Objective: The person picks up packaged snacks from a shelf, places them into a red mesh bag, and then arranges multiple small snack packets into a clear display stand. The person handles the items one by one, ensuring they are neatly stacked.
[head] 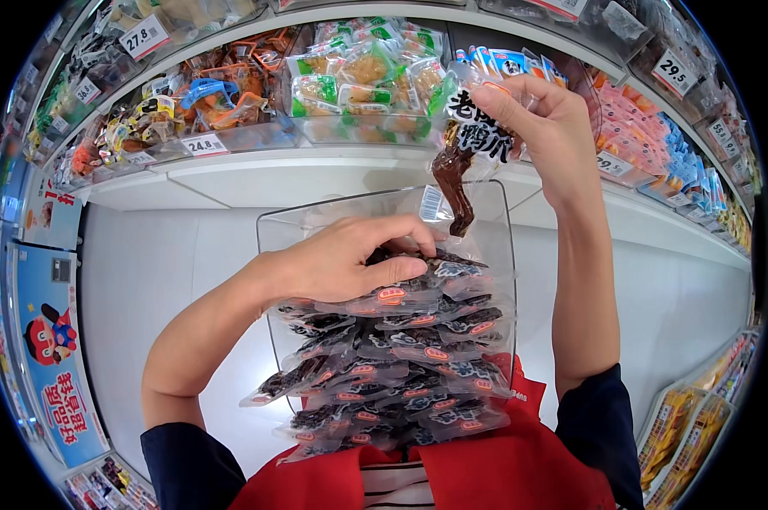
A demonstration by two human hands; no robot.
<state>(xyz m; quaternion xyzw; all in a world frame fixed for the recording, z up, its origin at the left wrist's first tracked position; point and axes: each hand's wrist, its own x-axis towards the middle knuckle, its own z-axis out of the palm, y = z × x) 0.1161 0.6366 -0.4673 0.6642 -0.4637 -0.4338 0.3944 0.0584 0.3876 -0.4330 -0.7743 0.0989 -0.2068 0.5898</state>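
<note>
My right hand [559, 127] holds up a clear packet [454, 172] by its top between thumb and fingers. A glossy brown duck foot shows through the plastic, under bold black print, with a barcode label at one side. Below it is a clear plastic bin [285, 236], stacked with rows of similar small packets [428, 354] with dark contents and orange-red marks. My left hand [352, 258] lies over the far rows, thumb and fingers curled against the packets; its grip there is partly hidden.
Beyond the bin, a white shelf [199, 182] carries compartments of wrapped snacks, including green-and-clear packets [371, 70] and pink packets [633, 127]. Price tags [205, 145] line its edge. A blue printed panel [55, 350] stands left; yellow packets [671, 427] fill racks at lower right.
</note>
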